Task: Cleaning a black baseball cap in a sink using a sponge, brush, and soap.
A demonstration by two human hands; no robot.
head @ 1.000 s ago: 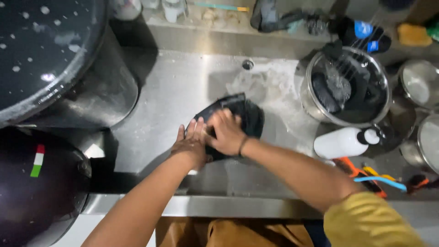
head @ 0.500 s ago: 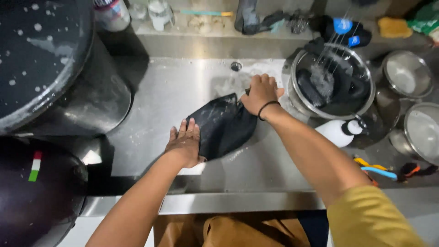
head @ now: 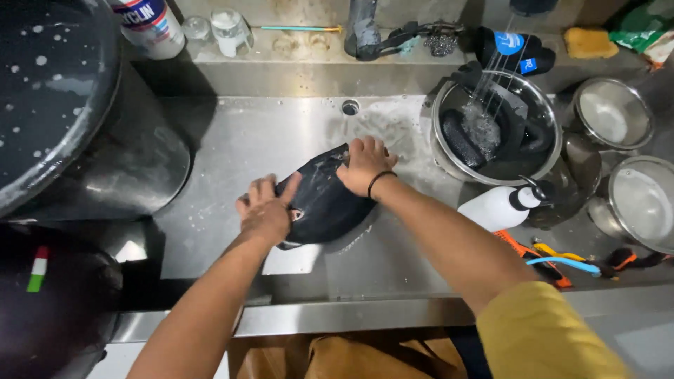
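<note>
A black, soapy shoe-like item lies on the wet steel sink floor. My left hand presses down on its near left end, fingers spread over the edge and thumb on the black surface. At the far right end my right hand, with a dark band at the wrist, lies over the item with the fingers curled on it. White suds sit on the steel just beyond the right hand. A pale flat piece shows under the item's near edge.
A big black pot fills the left side, above a dark round object. To the right, water runs into a metal bowl holding dark items. Nearby are a white squeeze bottle, two steel bowls and orange-blue tools.
A second ago both hands were bunched together on the item. The right hand then stretched it out to the far right and has now drawn back a little toward the left hand.
</note>
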